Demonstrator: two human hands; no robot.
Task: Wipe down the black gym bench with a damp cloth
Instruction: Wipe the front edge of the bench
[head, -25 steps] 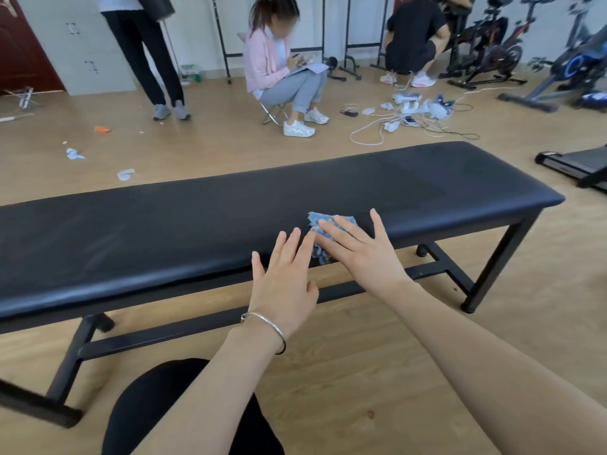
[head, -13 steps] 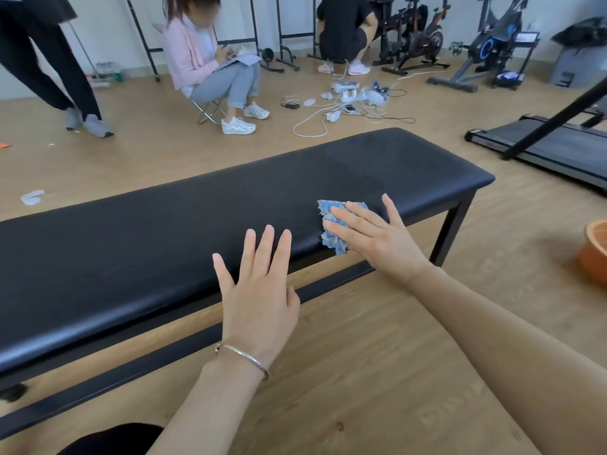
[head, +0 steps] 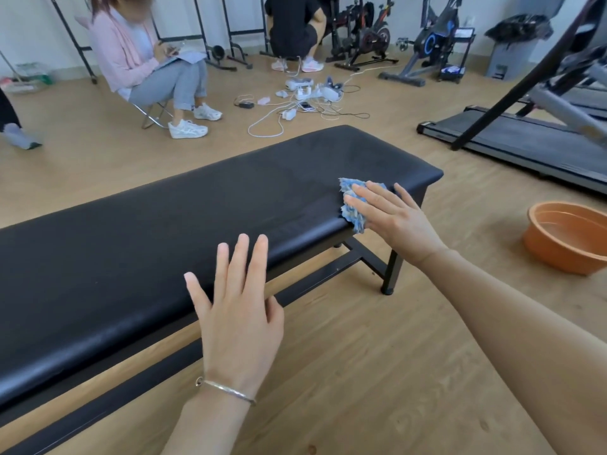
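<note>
Head view: your right hand (head: 397, 221) presses blue cloth (head: 354, 220) flat on gym bench (head: 147, 251).
Left hand (head: 239, 310): flat, empty.
Risk: blue cloth overhangs edge; may drop.

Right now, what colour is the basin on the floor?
Orange basin, best seen in the head view.

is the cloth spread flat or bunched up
Bunched up: the blue cloth lies crumpled under the right hand's straight fingers at the black bench's near edge.
</note>
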